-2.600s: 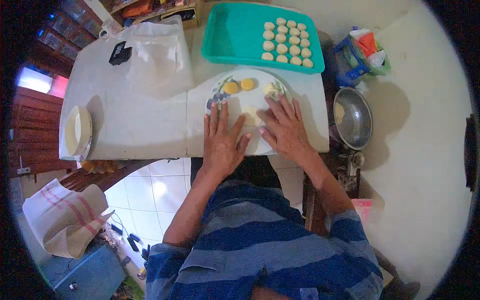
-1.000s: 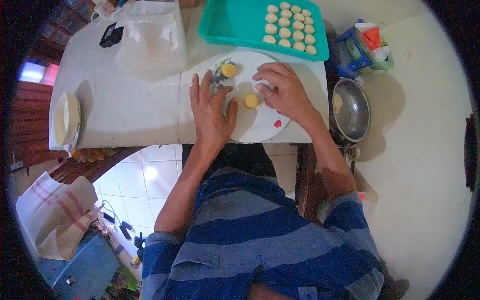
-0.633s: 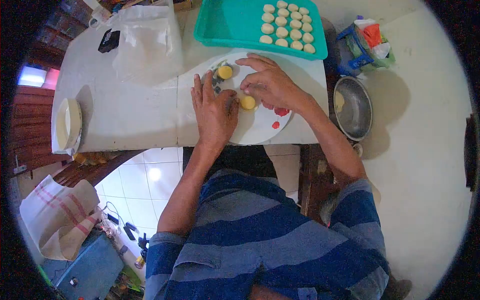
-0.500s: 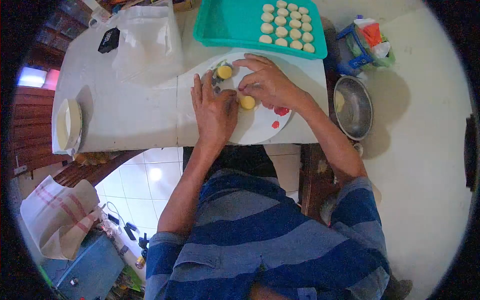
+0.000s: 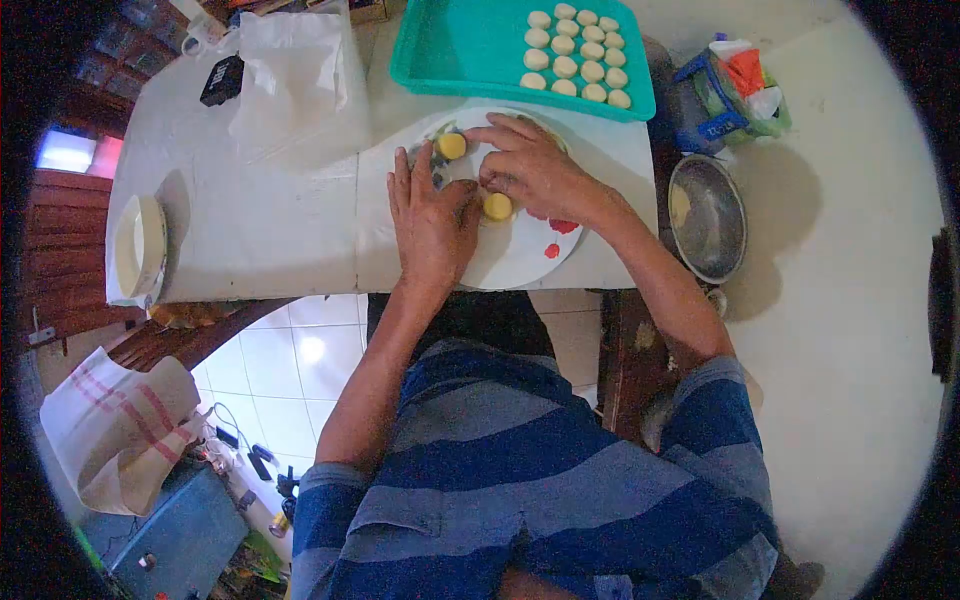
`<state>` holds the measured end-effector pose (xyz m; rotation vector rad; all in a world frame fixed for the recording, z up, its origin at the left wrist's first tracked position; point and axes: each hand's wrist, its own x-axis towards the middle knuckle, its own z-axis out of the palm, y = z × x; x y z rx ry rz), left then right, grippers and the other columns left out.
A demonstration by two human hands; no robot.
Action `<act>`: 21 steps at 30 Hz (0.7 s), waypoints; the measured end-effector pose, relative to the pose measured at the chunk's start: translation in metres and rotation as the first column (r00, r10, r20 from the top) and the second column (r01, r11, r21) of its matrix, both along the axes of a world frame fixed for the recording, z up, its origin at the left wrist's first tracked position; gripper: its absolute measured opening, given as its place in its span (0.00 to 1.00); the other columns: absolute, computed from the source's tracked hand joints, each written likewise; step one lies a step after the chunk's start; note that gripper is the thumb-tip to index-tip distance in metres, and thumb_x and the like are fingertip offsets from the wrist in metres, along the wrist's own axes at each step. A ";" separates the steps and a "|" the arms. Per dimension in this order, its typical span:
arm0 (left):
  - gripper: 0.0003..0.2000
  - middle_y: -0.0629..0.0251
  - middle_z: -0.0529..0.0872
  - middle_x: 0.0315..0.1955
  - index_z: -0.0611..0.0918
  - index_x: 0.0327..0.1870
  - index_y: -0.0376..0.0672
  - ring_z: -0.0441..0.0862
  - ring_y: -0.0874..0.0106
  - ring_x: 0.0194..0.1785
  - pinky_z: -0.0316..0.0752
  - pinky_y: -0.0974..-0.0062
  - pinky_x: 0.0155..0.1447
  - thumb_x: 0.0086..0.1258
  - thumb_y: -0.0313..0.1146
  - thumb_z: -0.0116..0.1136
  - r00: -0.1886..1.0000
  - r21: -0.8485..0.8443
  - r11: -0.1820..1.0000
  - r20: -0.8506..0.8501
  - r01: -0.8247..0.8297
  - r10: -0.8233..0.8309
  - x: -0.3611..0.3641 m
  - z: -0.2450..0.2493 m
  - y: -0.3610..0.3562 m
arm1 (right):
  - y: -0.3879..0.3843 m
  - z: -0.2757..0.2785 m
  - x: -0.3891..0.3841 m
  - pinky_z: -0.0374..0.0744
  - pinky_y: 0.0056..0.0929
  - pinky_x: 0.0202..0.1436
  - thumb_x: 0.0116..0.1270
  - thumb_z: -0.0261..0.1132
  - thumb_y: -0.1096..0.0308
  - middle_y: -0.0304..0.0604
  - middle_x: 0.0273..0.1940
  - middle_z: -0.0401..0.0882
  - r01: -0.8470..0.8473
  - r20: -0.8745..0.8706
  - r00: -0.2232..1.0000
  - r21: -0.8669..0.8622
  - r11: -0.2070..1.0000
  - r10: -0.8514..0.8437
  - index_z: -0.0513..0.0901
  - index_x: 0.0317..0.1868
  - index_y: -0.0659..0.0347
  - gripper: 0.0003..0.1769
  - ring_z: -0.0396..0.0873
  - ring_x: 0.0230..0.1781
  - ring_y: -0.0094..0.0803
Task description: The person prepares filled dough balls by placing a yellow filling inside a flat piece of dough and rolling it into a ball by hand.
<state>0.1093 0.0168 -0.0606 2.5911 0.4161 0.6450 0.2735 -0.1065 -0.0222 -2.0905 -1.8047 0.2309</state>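
Observation:
Both hands work close together over a white round plate (image 5: 505, 262) with red and dark printed decoration. My left hand (image 5: 432, 232) has its thumb and a finger pinched near the plate's middle, its other fingers stretched out. Facing it, my right hand (image 5: 545, 175) also pinches with thumb and finger, and one outstretched finger reaches beside a yellow round dough piece (image 5: 452, 146). A second yellow dough piece (image 5: 497, 207) lies on the plate just below the fingertips. Whatever sits between the pinched fingers is hidden.
Behind the plate stands a green tray (image 5: 460, 50) with rows of pale dough rounds (image 5: 565, 67). A metal bowl (image 5: 708, 225) and a blue container (image 5: 715, 100) are at right. Plastic bags (image 5: 295, 90), a black box (image 5: 221, 81) and a white round container (image 5: 140, 245) occupy the left side.
The right hand's outstretched finger has shifted slightly down and closer to the upper yellow dough piece. The pinched fingers stay almost in place, and both dough pieces remain on the plate.

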 end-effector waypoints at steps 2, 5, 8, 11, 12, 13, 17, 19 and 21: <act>0.10 0.41 0.67 0.73 0.91 0.45 0.46 0.57 0.34 0.79 0.54 0.33 0.77 0.64 0.33 0.71 1.000 -0.008 1.000 -0.002 0.011 -0.011 0.000 -0.001 0.001 | 0.000 -0.004 0.001 0.59 0.50 0.82 0.69 0.66 0.67 0.42 0.75 0.69 -0.015 0.024 1.000 0.016 1.000 0.014 0.84 0.40 0.59 0.04 0.60 0.79 0.49; 0.10 0.42 0.67 0.74 0.91 0.45 0.47 0.57 0.35 0.79 0.54 0.33 0.78 0.64 0.33 0.71 1.000 -0.005 1.000 -0.006 0.021 -0.021 0.001 -0.003 0.001 | -0.002 -0.006 0.003 0.59 0.50 0.81 0.71 0.65 0.68 0.44 0.75 0.69 -0.032 0.030 0.999 0.021 0.999 0.031 0.83 0.42 0.59 0.05 0.59 0.79 0.50; 0.10 0.42 0.67 0.74 0.91 0.45 0.46 0.56 0.35 0.79 0.54 0.33 0.78 0.64 0.32 0.70 0.999 -0.001 0.999 0.012 0.036 -0.036 0.002 -0.004 0.001 | -0.007 -0.006 0.003 0.58 0.50 0.82 0.72 0.65 0.67 0.45 0.75 0.69 -0.023 -0.020 1.000 0.065 0.998 0.025 0.82 0.43 0.59 0.05 0.60 0.79 0.50; 0.09 0.42 0.67 0.74 0.91 0.44 0.46 0.56 0.36 0.80 0.54 0.34 0.79 0.64 0.31 0.70 0.999 -0.009 0.999 0.003 0.053 -0.053 0.003 -0.003 0.002 | -0.008 -0.010 0.003 0.59 0.50 0.81 0.71 0.65 0.68 0.45 0.74 0.69 -0.025 -0.025 0.999 0.106 0.994 0.028 0.82 0.44 0.58 0.05 0.61 0.78 0.51; 0.08 0.42 0.66 0.74 0.90 0.44 0.46 0.55 0.36 0.80 0.53 0.35 0.79 0.64 0.30 0.70 0.998 -0.012 0.998 -0.027 0.059 -0.059 0.003 -0.003 0.002 | -0.008 -0.009 0.002 0.59 0.51 0.81 0.71 0.65 0.69 0.45 0.74 0.70 -0.015 -0.050 0.999 0.106 0.994 0.020 0.82 0.44 0.58 0.05 0.61 0.78 0.51; 0.08 0.42 0.66 0.74 0.90 0.44 0.46 0.55 0.36 0.80 0.53 0.35 0.79 0.64 0.30 0.70 0.998 -0.012 0.998 -0.027 0.060 -0.060 0.004 -0.004 0.002 | -0.009 -0.008 0.002 0.59 0.51 0.81 0.71 0.66 0.69 0.45 0.74 0.70 -0.005 -0.075 0.997 0.107 0.994 0.013 0.83 0.44 0.58 0.05 0.61 0.78 0.51; 0.09 0.40 0.66 0.75 0.89 0.45 0.45 0.54 0.35 0.80 0.51 0.36 0.80 0.64 0.27 0.69 0.999 -0.070 0.996 0.006 0.051 -0.051 0.004 -0.004 0.002 | -0.012 -0.007 0.001 0.60 0.50 0.81 0.70 0.66 0.69 0.44 0.74 0.70 -0.020 0.022 1.000 0.096 0.995 0.018 0.84 0.44 0.58 0.04 0.62 0.78 0.51; 0.09 0.39 0.65 0.75 0.89 0.45 0.45 0.54 0.34 0.80 0.50 0.36 0.80 0.64 0.27 0.68 0.998 -0.092 0.994 -0.007 0.058 -0.059 0.004 -0.003 0.001 | -0.013 -0.005 -0.001 0.61 0.50 0.80 0.70 0.67 0.68 0.44 0.74 0.70 -0.007 0.019 1.000 0.108 0.994 0.005 0.85 0.43 0.58 0.04 0.62 0.77 0.51; 0.10 0.38 0.65 0.75 0.89 0.45 0.45 0.54 0.34 0.80 0.49 0.38 0.81 0.64 0.26 0.68 0.997 -0.107 0.992 0.033 0.067 -0.064 0.003 -0.002 -0.001 | -0.017 0.001 -0.004 0.62 0.50 0.80 0.70 0.67 0.68 0.44 0.74 0.71 0.021 0.001 1.000 0.097 0.995 -0.021 0.85 0.44 0.58 0.05 0.62 0.77 0.50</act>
